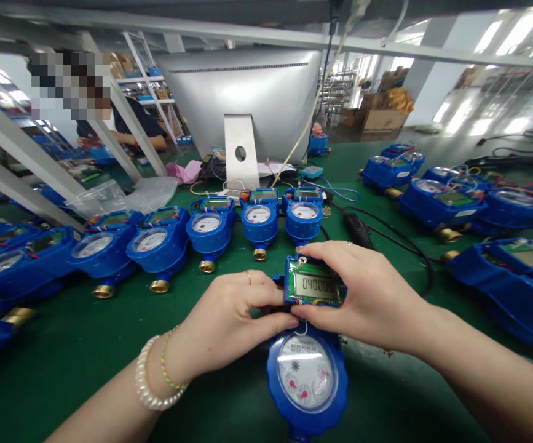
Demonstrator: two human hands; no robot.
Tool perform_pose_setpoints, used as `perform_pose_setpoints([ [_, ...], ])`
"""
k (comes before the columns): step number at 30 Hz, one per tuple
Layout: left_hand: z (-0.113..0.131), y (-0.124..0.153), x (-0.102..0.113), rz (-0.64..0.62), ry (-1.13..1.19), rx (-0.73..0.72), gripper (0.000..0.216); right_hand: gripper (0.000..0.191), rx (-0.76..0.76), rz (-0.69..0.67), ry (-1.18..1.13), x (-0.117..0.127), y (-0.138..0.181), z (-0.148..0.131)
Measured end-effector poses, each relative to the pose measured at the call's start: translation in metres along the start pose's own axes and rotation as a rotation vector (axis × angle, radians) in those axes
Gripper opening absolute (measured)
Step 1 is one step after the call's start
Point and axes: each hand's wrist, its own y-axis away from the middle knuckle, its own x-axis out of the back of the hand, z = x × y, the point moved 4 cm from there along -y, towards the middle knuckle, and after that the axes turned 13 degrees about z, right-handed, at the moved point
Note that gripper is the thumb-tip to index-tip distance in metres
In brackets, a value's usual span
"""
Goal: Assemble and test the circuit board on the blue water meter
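A blue water meter [307,375] with a round dial lies on the green table [77,351] right in front of me. Above its dial sits a green circuit board with an LCD display [316,287] reading digits, framed in blue. My left hand [233,320] pinches the display module's left lower edge, fingers closed. My right hand [367,295] wraps over its top and right side, thumb below it. Both hands grip the module together.
A row of blue water meters [211,231] with brass fittings runs across the table, with more at the right [436,203]. A silver monitor back [243,111] stands behind. A black cable [386,240] curls at right. A person sits far left [128,129].
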Motion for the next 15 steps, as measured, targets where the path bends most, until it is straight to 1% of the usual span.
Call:
perform_pose_setpoints([
  [3,-0.004,-0.001,0.006,-0.06,0.139,0.17,0.007,0.047,0.016,0.005,0.023,0.001,-0.001,-0.001],
  [4,-0.006,-0.001,0.007,-0.06,0.188,0.233,0.012,0.046,0.021,0.005,0.029,0.001,-0.001,-0.001],
  [6,-0.009,-0.003,0.006,-0.063,0.256,0.334,0.03,0.046,0.036,0.001,0.044,0.002,-0.002,-0.002],
  [8,-0.009,-0.008,0.004,-0.074,0.239,0.366,0.053,0.045,0.062,-0.006,0.066,0.002,-0.003,-0.004],
  [10,-0.007,-0.015,0.002,-0.089,0.158,0.338,0.071,0.045,0.097,-0.031,0.085,0.002,-0.004,-0.006],
  [11,-0.006,-0.018,0.001,-0.1,0.123,0.322,0.072,0.046,0.112,-0.05,0.094,0.002,-0.004,-0.007],
  [12,-0.006,-0.021,0.0,-0.115,0.102,0.312,0.069,0.046,0.123,-0.075,0.101,0.001,-0.005,-0.007],
  [15,-0.005,-0.026,-0.005,-0.171,0.104,0.318,0.052,0.046,0.136,-0.142,0.118,0.0,-0.005,-0.008],
])
